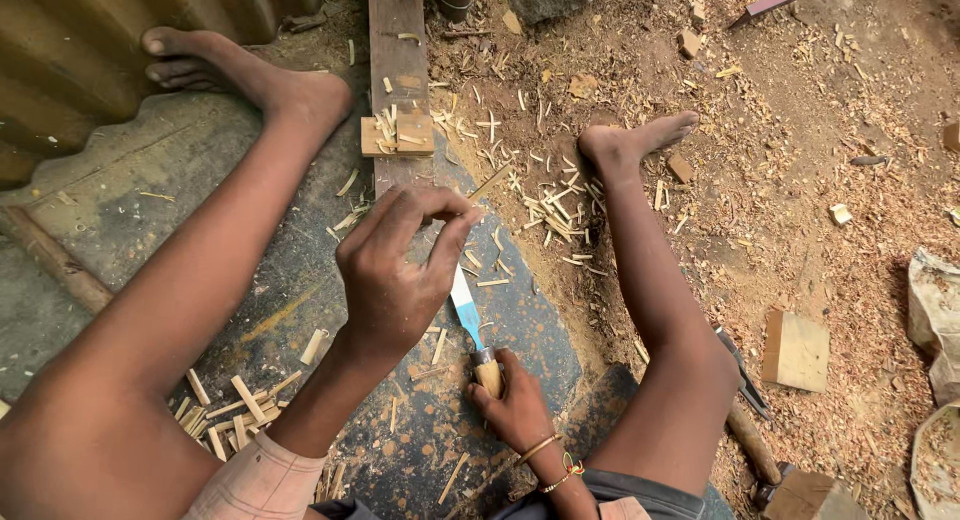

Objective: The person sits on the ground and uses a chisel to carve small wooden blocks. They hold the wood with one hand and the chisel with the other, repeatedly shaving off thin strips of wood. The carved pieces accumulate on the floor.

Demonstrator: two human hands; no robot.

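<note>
Head cam: left hand [395, 280] pinches thin wood sliver [489, 183] w/ fingertips, over dark mat [540, 340]. Right hand [512, 405] clenched round chisel [472, 325] wooden handle, blade up toward sliver. Wood block [398, 136] on plank [396, 40] just beyond, btwn bare feet.

The dirt floor [800, 210] is strewn with wood shavings [555, 205]; a dark mat [200, 180], a plank [397, 50] and a wooden block [797, 350] are laid on it.
</note>
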